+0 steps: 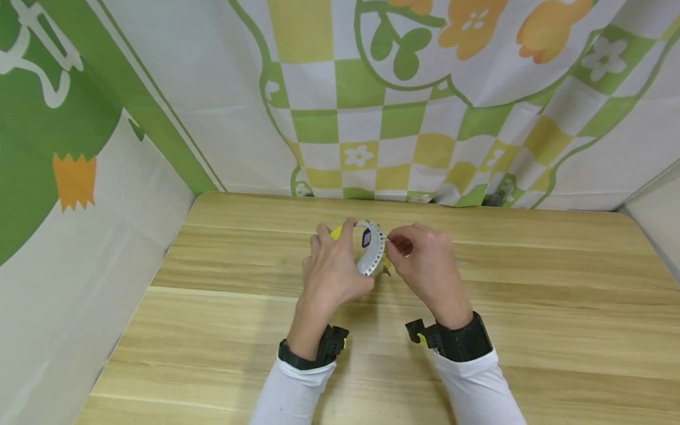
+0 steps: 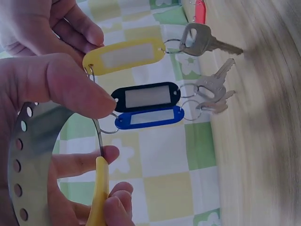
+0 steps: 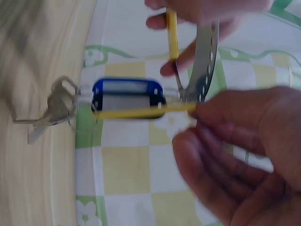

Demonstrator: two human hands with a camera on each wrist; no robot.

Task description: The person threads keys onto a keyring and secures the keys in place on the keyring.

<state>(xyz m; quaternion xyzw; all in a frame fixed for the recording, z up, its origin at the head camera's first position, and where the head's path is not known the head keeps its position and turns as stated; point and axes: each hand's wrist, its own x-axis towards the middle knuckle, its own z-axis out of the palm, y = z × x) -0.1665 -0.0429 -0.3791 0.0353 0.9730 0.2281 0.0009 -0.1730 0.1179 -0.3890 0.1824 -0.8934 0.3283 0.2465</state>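
My left hand (image 1: 332, 271) grips a large metal key ring (image 1: 376, 248) with a row of holes along its flat band and a yellow grip (image 2: 99, 188). Three key tags hang by the ring: a yellow tag (image 2: 124, 55), a black tag (image 2: 147, 95) and a blue tag (image 2: 150, 117). Each carries silver keys; one key (image 2: 197, 41) is on the yellow tag, and another (image 2: 214, 89) is by the black one. With thumb and finger my right hand (image 1: 427, 265) pinches the ring-side end of the yellow tag; its small wire loop is partly hidden.
Beneath both hands is a wood-grain table (image 1: 239, 342). A patterned green, white and yellow curtain (image 1: 361, 124) hangs behind its far edge. Part of a red object (image 2: 200, 12) shows at the top of the left wrist view.
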